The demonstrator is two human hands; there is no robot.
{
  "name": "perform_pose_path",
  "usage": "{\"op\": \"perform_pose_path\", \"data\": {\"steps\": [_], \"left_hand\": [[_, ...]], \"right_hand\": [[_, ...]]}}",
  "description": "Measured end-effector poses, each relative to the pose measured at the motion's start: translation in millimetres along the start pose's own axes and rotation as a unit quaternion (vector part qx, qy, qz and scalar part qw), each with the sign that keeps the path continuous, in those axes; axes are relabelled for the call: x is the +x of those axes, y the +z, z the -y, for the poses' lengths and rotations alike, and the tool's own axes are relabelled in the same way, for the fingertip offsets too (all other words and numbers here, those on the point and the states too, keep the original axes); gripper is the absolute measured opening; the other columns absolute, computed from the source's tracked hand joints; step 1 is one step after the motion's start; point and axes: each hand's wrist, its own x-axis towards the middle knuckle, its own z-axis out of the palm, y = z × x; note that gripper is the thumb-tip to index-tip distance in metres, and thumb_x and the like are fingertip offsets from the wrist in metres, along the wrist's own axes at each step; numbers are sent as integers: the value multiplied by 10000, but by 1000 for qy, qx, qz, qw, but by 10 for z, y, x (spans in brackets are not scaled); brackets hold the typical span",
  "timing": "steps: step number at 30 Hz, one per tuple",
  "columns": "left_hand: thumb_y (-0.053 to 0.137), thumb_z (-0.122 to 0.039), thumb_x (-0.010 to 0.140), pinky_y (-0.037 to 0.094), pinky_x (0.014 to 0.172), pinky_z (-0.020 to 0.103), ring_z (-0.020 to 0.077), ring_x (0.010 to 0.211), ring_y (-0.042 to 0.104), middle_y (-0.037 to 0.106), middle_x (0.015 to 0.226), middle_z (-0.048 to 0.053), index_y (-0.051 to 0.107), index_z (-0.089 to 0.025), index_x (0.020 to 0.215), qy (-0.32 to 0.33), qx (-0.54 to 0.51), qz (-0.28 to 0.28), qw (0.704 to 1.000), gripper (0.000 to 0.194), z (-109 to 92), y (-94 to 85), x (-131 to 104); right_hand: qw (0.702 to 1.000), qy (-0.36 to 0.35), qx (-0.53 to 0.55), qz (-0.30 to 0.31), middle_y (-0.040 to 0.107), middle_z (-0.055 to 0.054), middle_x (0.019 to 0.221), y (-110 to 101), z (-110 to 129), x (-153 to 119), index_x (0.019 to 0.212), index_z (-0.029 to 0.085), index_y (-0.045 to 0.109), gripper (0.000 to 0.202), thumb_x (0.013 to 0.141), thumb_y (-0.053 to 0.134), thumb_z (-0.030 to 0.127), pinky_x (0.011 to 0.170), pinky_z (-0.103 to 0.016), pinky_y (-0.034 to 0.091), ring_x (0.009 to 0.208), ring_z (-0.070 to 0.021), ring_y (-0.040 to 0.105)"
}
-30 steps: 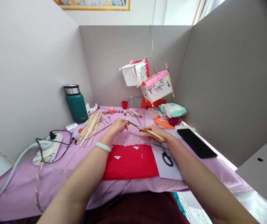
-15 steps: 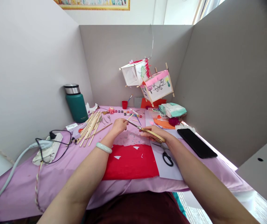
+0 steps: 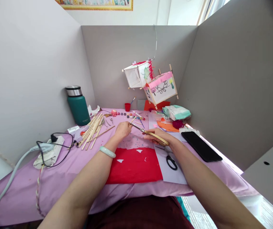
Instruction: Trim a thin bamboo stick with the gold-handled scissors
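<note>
My right hand (image 3: 159,136) is wrapped round the golden handles of a pair of scissors (image 3: 157,138). Their blades point left, and the tips meet the fingers of my left hand (image 3: 124,129). Those fingers are pinched together; whatever they hold is too small to name. A pale thin stick shows just beyond the blade tips. Below both hands lies a red sheet (image 3: 136,167) with a few white paper scraps (image 3: 120,161) on it. Black-handled scissors (image 3: 171,162) rest beside my right forearm on white paper (image 3: 161,175).
Wooden sticks (image 3: 92,132), a green bottle (image 3: 78,108) and a power strip (image 3: 52,152) with cables are at the left. Two paper lanterns (image 3: 161,89) hang ahead. A red cup (image 3: 127,107) and paint pots stand behind; a black phone (image 3: 200,146) lies right.
My left hand and wrist have shifted slightly to the right, towards the scissor tips. The scissors and my right hand look almost unchanged.
</note>
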Motion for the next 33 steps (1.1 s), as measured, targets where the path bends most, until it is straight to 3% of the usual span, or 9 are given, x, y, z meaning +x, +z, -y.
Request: {"op": "perform_pose_path", "data": {"steps": [7, 14, 16, 20, 23, 29, 33], "left_hand": [[409, -241, 814, 398, 674, 222, 147, 721, 587, 670, 706, 73, 679, -142, 835, -6, -20, 10, 1000, 288, 20, -36, 27], [401, -250, 798, 292, 434, 194, 67, 393, 375, 596, 565, 2, 655, -140, 862, -91, -204, 93, 970, 285, 64, -52, 31], [399, -243, 802, 319, 462, 194, 74, 423, 415, 607, 572, 10, 661, -138, 857, -78, -183, 83, 976, 287, 59, -43, 30], [401, -240, 814, 394, 629, 215, 132, 641, 567, 650, 630, 57, 681, -139, 801, -12, -49, 28, 998, 298, 30, -26, 26], [390, -278, 835, 401, 691, 228, 156, 722, 595, 667, 687, 77, 681, -144, 818, 8, 4, 11, 1000, 321, 11, -16, 13], [399, -264, 827, 402, 675, 226, 153, 712, 592, 667, 682, 76, 679, -138, 823, 1, -15, 11, 1000, 307, 9, -37, 1], [401, -237, 804, 366, 529, 204, 102, 513, 502, 626, 579, 31, 668, -134, 824, -49, -133, 61, 988, 287, 42, -40, 18]], "right_hand": [[1000, 3, 1, 8, 459, 60, 539, -5, -2, -3, 1045, 185, 625, 534, 604, 716, 473, 375, -168, 277, 411, -41, 373], [1000, 3, 0, 14, 454, 63, 545, -18, 1, -13, 1048, 196, 629, 545, 594, 720, 482, 375, -161, 275, 409, -35, 366], [1000, 1, 0, 12, 461, 61, 541, -15, 7, -16, 1044, 191, 631, 545, 592, 721, 483, 370, -162, 271, 406, -36, 371], [1000, 4, 4, 5, 465, 60, 535, -3, 3, -6, 1034, 177, 632, 550, 588, 723, 485, 366, -166, 274, 401, -38, 371], [1000, 7, 5, 3, 457, 62, 526, 3, -1, 5, 1039, 172, 630, 560, 586, 723, 488, 365, -167, 272, 400, -39, 368], [1000, 9, -5, -4, 466, 58, 521, 11, 47, -33, 1053, 168, 628, 548, 603, 716, 469, 369, -168, 275, 400, -41, 371], [1000, 4, -8, 4, 450, 59, 509, 8, 62, -57, 1053, 168, 629, 529, 618, 710, 457, 365, -167, 265, 397, -40, 364]]}}
